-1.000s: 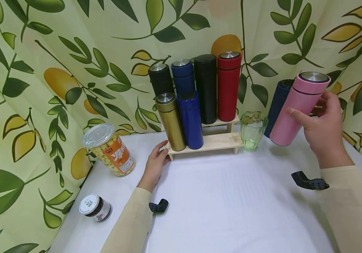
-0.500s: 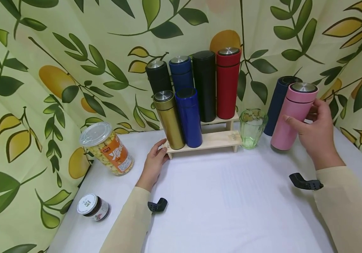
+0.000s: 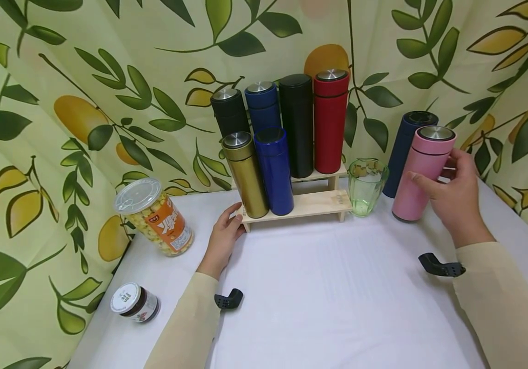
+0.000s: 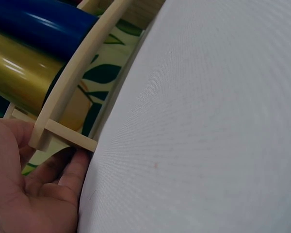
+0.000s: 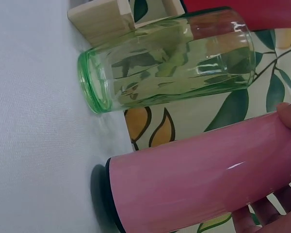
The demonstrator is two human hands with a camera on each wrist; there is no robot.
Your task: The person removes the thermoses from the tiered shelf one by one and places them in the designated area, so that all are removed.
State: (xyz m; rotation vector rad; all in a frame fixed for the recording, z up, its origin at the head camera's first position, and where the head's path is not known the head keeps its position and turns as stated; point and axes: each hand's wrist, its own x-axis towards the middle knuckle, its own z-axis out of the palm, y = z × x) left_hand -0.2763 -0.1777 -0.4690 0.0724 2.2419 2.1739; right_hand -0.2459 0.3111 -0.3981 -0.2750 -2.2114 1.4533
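Observation:
My right hand [image 3: 452, 200] holds a pink thermos [image 3: 422, 174] round its side, thumb toward the front. It stands nearly upright at the right of the table, in front of a dark blue thermos [image 3: 402, 154]. The right wrist view shows its base [image 5: 115, 196] at the cloth with a shadow beside it; whether it touches, I cannot tell. My left hand [image 3: 223, 238] grips the left end of a two-step wooden rack [image 3: 314, 205], thumb at the board's corner and fingers by the leg. On the lower step stand a gold thermos [image 3: 247, 177] and a glossy blue thermos [image 3: 275, 174].
The upper step bears a short black thermos [image 3: 230, 110], a blue one [image 3: 262, 105], a tall black one [image 3: 297, 128] and a red one [image 3: 331, 123]. A green glass [image 3: 366, 187] stands right of the rack. Left are a popcorn tub [image 3: 160, 218] and a jam jar [image 3: 135, 302].
My right hand has lowered the pink thermos to the table, moving it slightly left and turning it more upright. My left hand has stayed at the rack.

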